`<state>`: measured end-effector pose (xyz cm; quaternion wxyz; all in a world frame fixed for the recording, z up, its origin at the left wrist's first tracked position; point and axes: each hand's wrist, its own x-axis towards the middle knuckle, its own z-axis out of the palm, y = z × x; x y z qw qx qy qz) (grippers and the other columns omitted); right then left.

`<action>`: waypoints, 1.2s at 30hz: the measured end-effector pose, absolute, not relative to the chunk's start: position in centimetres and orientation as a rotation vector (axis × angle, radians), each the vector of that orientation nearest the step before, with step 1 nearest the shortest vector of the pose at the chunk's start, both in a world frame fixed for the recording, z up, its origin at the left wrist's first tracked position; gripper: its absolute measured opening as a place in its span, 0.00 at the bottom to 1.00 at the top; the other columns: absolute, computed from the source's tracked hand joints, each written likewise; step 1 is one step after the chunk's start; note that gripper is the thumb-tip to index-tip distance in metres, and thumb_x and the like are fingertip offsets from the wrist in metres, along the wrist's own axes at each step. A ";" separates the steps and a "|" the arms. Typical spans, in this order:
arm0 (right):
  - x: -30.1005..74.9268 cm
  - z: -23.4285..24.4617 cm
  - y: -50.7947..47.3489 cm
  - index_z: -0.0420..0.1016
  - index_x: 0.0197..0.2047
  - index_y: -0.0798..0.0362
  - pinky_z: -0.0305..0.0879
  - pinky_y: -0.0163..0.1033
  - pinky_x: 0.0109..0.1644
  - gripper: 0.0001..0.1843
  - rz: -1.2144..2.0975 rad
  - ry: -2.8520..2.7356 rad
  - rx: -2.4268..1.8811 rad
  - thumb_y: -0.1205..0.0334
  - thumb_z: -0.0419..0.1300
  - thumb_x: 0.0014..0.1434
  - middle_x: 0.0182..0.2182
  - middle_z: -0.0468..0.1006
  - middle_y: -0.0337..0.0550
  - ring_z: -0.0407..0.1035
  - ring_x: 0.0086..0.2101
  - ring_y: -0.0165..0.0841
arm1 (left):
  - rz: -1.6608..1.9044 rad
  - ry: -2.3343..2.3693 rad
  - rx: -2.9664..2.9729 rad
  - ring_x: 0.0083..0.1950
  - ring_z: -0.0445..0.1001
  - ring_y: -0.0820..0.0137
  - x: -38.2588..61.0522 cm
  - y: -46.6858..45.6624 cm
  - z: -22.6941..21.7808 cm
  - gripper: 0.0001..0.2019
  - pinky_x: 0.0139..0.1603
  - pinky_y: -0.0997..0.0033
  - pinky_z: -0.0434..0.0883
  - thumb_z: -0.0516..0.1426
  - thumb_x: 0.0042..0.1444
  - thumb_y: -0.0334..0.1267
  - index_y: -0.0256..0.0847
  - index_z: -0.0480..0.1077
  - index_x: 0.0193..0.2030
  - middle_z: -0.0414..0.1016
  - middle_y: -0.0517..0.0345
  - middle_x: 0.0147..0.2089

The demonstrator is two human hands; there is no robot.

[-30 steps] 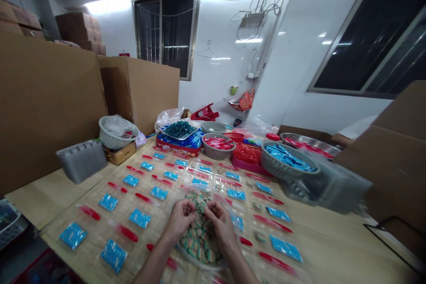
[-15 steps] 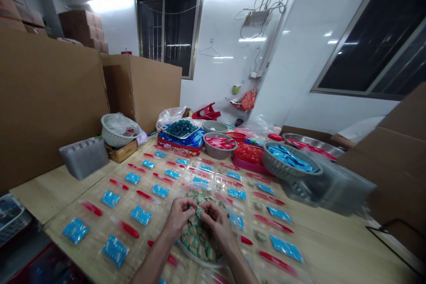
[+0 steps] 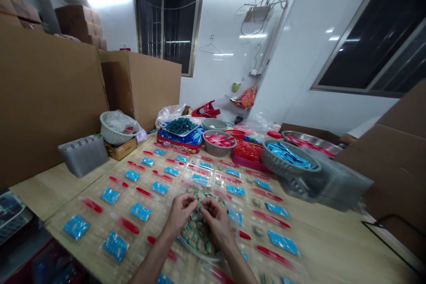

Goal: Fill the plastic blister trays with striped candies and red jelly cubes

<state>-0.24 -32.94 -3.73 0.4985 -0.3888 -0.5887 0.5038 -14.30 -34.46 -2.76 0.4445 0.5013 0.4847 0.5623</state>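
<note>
My left hand (image 3: pixel 181 214) and my right hand (image 3: pixel 218 222) meet above a round bowl (image 3: pixel 196 255) heaped with small green-and-pink striped pieces (image 3: pixel 199 237). Fingertips of both hands are pinched together around a small greenish piece (image 3: pixel 199 205), mostly covered by the fingers. Clear plastic trays (image 3: pixel 155 191) lie in rows around the bowl. Many hold a red pen-like stick (image 3: pixel 128 225) and a blue packet with white marks (image 3: pixel 140 212). Small striped pieces (image 3: pixel 258 231) also lie in some trays on the right.
Along the back stand a grey basket of red-and-white items (image 3: pixel 219 140), a red tin with blue packets (image 3: pixel 178 146), a pink tub of red pieces (image 3: pixel 248 153) and a basket of blue strips (image 3: pixel 289 159). Clear trays are stacked right (image 3: pixel 342 186) and left (image 3: pixel 83 155). Cardboard (image 3: pixel 396 155) flanks the table.
The view has shifted slightly. My hands stay pinched together over the bowl, with only a small movement of the fingers.
</note>
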 end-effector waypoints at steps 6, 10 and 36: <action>-0.5 -2.9 -33.3 0.73 0.30 0.52 0.58 0.35 0.32 0.05 1.102 -1.639 -1.022 0.62 0.62 0.47 0.25 0.71 0.37 0.64 0.28 0.32 | 1.147 1.376 1.570 0.24 0.66 0.73 -15.4 -34.4 -2.0 0.09 0.25 0.77 0.60 0.55 0.36 0.24 0.34 0.73 0.26 0.69 0.62 0.21; -1.1 -2.8 -33.3 0.72 0.28 0.52 0.55 0.33 0.30 0.04 1.074 -1.712 -1.050 0.67 0.60 0.45 0.23 0.68 0.35 0.60 0.26 0.31 | 1.028 1.485 1.719 0.24 0.66 0.73 -16.1 -34.7 -1.3 0.11 0.25 0.77 0.59 0.51 0.35 0.22 0.36 0.72 0.23 0.66 0.63 0.19; -1.0 -3.3 -33.4 0.73 0.32 0.52 0.57 0.35 0.34 0.16 0.919 -1.855 -1.053 0.74 0.51 0.39 0.26 0.72 0.37 0.64 0.29 0.33 | 1.026 1.447 1.915 0.30 0.68 0.69 -16.0 -34.9 -3.0 0.10 0.30 0.74 0.60 0.54 0.44 0.26 0.39 0.72 0.33 0.71 0.59 0.28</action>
